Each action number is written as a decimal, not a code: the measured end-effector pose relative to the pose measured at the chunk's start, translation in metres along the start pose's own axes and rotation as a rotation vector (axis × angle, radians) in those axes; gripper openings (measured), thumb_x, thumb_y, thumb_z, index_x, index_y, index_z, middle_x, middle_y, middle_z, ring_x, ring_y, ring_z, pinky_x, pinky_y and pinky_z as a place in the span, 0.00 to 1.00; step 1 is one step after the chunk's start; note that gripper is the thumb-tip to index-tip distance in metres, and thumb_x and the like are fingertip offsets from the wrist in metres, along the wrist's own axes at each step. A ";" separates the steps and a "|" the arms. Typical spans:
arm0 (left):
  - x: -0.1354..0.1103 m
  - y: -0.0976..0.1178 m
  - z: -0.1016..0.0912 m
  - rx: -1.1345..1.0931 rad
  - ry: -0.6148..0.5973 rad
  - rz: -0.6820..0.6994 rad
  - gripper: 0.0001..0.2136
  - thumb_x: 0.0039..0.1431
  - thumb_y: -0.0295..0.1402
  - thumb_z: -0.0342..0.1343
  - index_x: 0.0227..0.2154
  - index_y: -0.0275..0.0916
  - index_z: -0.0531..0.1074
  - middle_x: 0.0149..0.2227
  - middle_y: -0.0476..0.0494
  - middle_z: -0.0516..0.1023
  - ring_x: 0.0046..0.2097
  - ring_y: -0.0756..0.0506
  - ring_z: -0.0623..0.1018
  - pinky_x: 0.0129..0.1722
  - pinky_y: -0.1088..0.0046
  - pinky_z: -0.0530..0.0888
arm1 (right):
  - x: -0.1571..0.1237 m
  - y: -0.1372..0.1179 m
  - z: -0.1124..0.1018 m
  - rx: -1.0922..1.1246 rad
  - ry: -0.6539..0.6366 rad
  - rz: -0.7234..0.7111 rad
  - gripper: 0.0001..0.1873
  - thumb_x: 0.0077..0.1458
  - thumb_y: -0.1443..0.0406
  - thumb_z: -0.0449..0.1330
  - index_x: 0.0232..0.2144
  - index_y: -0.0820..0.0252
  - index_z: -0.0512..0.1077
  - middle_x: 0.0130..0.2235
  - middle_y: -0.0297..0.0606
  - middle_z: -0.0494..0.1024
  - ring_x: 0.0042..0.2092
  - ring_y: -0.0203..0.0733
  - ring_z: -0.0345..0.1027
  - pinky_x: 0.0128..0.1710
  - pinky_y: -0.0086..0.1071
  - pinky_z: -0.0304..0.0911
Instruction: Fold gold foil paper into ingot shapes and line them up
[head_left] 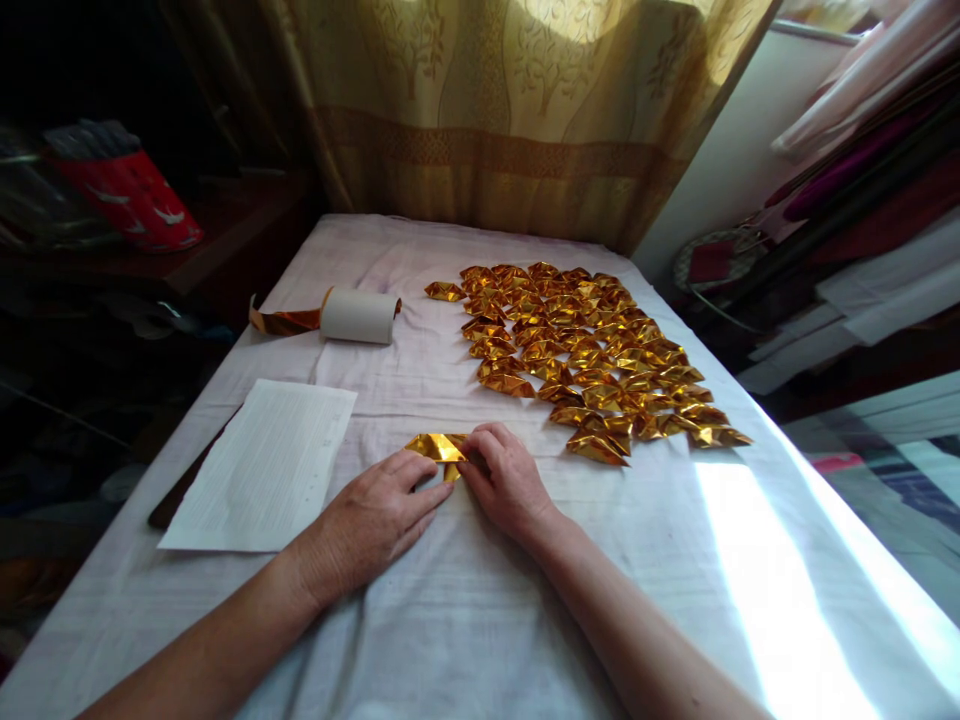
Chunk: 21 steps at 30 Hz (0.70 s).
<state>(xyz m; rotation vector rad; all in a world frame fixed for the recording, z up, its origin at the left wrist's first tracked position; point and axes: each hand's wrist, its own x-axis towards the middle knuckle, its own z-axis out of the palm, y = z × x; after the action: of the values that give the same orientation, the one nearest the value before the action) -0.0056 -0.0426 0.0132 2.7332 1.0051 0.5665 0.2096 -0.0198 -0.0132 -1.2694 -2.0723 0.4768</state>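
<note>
A strip of shiny gold foil paper (435, 447), partly folded, lies on the white cloth between my hands. My left hand (386, 500) grips its near left part, the fingers pressed onto it and the thumb by a short end that points toward me. At the right end, my right hand (506, 475) pinches the foil between thumb and curled fingers. Beyond my right hand, many folded gold foil ingots (592, 350) sit close together in rows. One gold ingot (444, 291) lies a little apart at their far left.
A grey-white roll (358, 316) with gold foil paper (289, 322) sticking out lies at the back left. Closer is a printed white sheet (262, 470) over a dark flat object (187, 480). A red container (139, 195) stands on the left furniture; a curtain (480, 120) hangs behind.
</note>
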 end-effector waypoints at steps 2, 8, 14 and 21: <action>0.000 -0.001 -0.001 -0.002 0.004 0.001 0.13 0.64 0.29 0.52 0.49 0.42 0.74 0.45 0.40 0.74 0.51 0.41 0.74 0.54 0.61 0.74 | -0.001 0.001 0.002 0.018 0.043 0.000 0.06 0.58 0.70 0.55 0.37 0.56 0.68 0.40 0.40 0.73 0.40 0.43 0.68 0.39 0.35 0.66; 0.000 -0.001 -0.002 0.011 -0.005 0.001 0.13 0.64 0.29 0.53 0.49 0.41 0.75 0.46 0.39 0.74 0.51 0.41 0.73 0.53 0.61 0.75 | -0.005 0.003 0.006 -0.014 0.155 0.000 0.15 0.55 0.71 0.57 0.46 0.58 0.68 0.41 0.43 0.77 0.40 0.45 0.71 0.40 0.38 0.68; 0.000 -0.003 0.000 -0.038 0.028 -0.006 0.12 0.64 0.30 0.53 0.49 0.41 0.75 0.46 0.40 0.75 0.51 0.41 0.73 0.52 0.61 0.75 | -0.005 -0.007 -0.001 -0.046 -0.023 -0.241 0.11 0.63 0.70 0.54 0.41 0.56 0.75 0.41 0.39 0.82 0.42 0.42 0.72 0.45 0.38 0.67; -0.007 -0.024 -0.005 -0.151 0.124 -0.064 0.08 0.61 0.27 0.55 0.43 0.41 0.72 0.49 0.41 0.74 0.53 0.43 0.73 0.53 0.64 0.74 | -0.004 -0.013 -0.011 -0.119 -0.141 -0.298 0.11 0.63 0.65 0.59 0.46 0.53 0.77 0.48 0.39 0.80 0.47 0.45 0.71 0.49 0.41 0.67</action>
<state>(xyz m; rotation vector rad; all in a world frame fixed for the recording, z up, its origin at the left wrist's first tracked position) -0.0267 -0.0290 0.0093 2.5510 1.0285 0.7762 0.2104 -0.0301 0.0012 -0.9906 -2.3902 0.3195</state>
